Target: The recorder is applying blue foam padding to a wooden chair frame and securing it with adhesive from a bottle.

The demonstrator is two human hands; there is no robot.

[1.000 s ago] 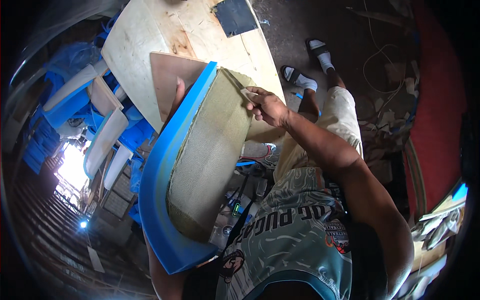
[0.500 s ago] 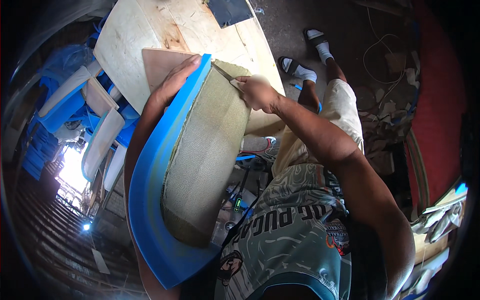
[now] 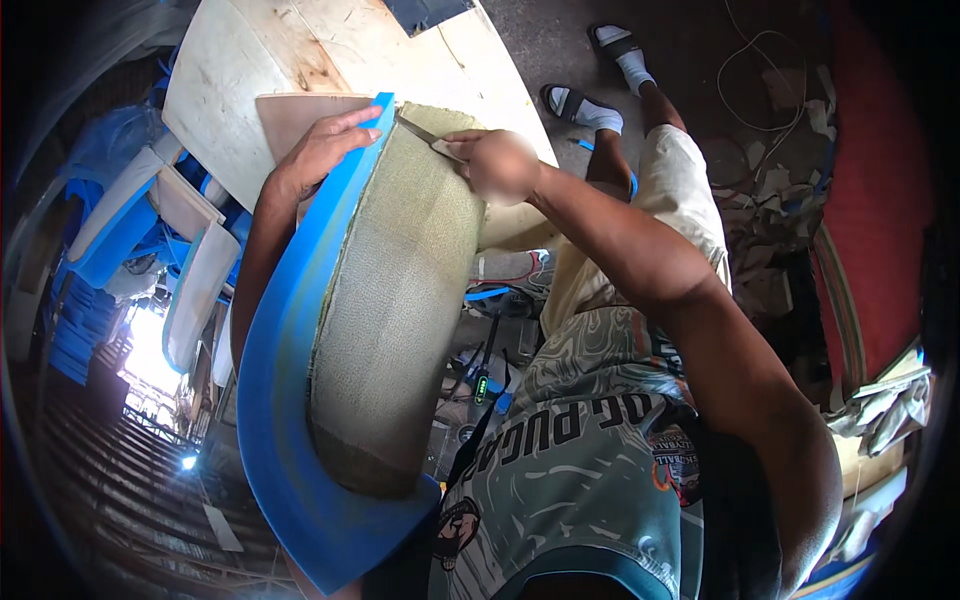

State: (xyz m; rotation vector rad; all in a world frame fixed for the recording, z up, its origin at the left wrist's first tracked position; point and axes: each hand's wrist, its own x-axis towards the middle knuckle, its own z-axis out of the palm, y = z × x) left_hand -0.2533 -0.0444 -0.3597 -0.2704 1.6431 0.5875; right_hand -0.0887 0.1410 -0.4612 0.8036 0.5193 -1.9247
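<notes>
- Two hands: left hand [image 3: 325, 150], right hand [image 3: 500, 168]
- One slim blade [image 3: 418, 129]
- One blue curved strip [image 3: 268, 420]
- One tan textured panel [image 3: 385, 290]
- One desk [image 3: 235, 95]
- One dark sheet [image 3: 425, 11]
- Two sandals [image 3: 564, 103]
- Two white socks [image 3: 634, 68]

The blue foam [image 3: 272, 400] looks smooth and matt, the panel [image 3: 392, 275] rough-textured.

Pale, stained wooden surface [image 3: 235, 65], with a dark sheet [image 3: 430, 12] lying on it near the top of view.
</notes>
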